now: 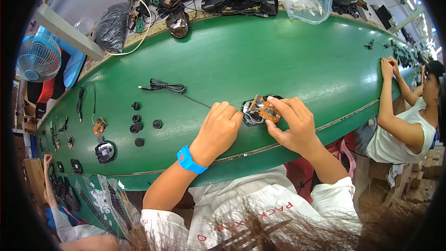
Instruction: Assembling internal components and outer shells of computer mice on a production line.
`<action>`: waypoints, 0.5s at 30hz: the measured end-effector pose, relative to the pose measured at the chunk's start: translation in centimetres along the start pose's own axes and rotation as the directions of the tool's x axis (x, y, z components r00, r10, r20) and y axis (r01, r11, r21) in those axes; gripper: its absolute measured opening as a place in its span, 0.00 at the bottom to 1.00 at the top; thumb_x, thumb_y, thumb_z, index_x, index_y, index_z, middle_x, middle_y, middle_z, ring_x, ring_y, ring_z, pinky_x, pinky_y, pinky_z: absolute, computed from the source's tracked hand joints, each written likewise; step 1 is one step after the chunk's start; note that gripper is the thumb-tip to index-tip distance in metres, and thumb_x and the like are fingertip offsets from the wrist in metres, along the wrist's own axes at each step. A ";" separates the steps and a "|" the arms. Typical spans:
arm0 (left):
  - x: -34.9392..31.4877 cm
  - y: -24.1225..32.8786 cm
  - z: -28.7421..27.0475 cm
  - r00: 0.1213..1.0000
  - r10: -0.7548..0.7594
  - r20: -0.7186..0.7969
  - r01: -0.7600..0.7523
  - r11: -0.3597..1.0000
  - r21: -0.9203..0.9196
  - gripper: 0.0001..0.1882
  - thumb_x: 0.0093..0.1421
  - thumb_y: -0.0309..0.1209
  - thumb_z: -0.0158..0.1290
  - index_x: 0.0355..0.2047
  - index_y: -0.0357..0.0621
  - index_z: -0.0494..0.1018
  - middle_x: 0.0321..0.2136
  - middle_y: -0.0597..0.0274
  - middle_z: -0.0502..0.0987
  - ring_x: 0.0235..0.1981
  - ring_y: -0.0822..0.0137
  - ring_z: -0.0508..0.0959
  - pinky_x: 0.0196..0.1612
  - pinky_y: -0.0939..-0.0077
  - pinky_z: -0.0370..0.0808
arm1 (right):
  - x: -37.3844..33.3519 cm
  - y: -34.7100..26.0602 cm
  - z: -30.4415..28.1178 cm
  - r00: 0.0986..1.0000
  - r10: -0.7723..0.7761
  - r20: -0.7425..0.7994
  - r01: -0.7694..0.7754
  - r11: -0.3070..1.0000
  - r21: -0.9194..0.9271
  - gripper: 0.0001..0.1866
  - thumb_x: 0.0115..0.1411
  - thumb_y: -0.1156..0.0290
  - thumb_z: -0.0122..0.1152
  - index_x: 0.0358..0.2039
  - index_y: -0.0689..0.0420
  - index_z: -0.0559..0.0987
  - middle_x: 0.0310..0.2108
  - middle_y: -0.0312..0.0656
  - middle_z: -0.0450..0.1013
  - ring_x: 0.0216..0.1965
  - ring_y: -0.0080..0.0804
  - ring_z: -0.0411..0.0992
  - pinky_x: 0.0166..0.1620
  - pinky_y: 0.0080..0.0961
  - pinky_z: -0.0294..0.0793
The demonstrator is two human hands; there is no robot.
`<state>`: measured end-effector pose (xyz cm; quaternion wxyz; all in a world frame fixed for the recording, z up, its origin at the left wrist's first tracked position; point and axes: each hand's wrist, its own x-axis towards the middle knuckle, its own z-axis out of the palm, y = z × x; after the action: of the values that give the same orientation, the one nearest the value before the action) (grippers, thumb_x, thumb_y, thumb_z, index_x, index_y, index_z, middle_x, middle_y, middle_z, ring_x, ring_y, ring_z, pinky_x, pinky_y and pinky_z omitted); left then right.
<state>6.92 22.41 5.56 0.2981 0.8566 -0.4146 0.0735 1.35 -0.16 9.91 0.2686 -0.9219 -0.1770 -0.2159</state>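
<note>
My right hand (296, 123) pinches an orange-brown circuit board (268, 113) between thumb and fingers. The board is tilted above a black computer mouse base (251, 120) lying near the belt's front edge. Just left of the base, my left hand (216, 130) is closed, with a blue watch on its wrist. A black cable (163, 86) runs from its coil into the left hand's fingers. Its plug end points left. Thin wires show between the board and the base; their ends are hidden by the fingers.
Small round black wheels (136, 126) lie to the left. Beyond them are another mouse base (105, 152) and a circuit board with cable (99, 126). Mice and cables (218, 0) crowd the far ledge beside plastic bags (302, 0). A co-worker (404, 125) works at right; another person's arm (50, 188) reaches in at left.
</note>
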 end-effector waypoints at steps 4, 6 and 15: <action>-0.2 0.1 0.3 1.000 0.027 -0.013 -0.027 0.999 0.018 0.08 0.50 0.18 0.60 0.32 0.38 0.79 0.32 0.58 0.79 0.34 0.59 0.75 0.41 0.65 0.72 | -0.2 0.2 0.0 1.000 0.017 0.002 -0.017 1.000 -0.010 0.30 0.45 0.77 0.73 0.53 0.58 0.80 0.38 0.43 0.77 0.35 0.41 0.75 0.36 0.34 0.77; -0.2 0.2 0.4 0.999 0.033 -0.017 -0.032 0.999 0.019 0.08 0.50 0.19 0.60 0.33 0.37 0.79 0.32 0.58 0.79 0.34 0.59 0.75 0.41 0.65 0.72 | -0.3 0.2 0.0 1.000 0.027 0.014 -0.027 1.000 -0.012 0.30 0.45 0.77 0.74 0.53 0.59 0.80 0.39 0.45 0.77 0.35 0.42 0.75 0.37 0.35 0.77; -0.2 1.2 0.5 0.996 0.050 0.068 -0.065 0.967 0.246 0.11 0.51 0.23 0.58 0.37 0.38 0.78 0.36 0.59 0.78 0.36 0.60 0.75 0.42 0.65 0.72 | -0.3 1.0 -0.9 0.998 0.021 0.066 -0.016 0.996 -0.084 0.30 0.46 0.77 0.73 0.53 0.58 0.80 0.40 0.44 0.77 0.36 0.43 0.75 0.38 0.36 0.77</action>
<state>5.86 21.73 5.63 0.1736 0.8767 -0.4356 0.1073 1.27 -1.52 10.02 0.2259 -0.9406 -0.1682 -0.1898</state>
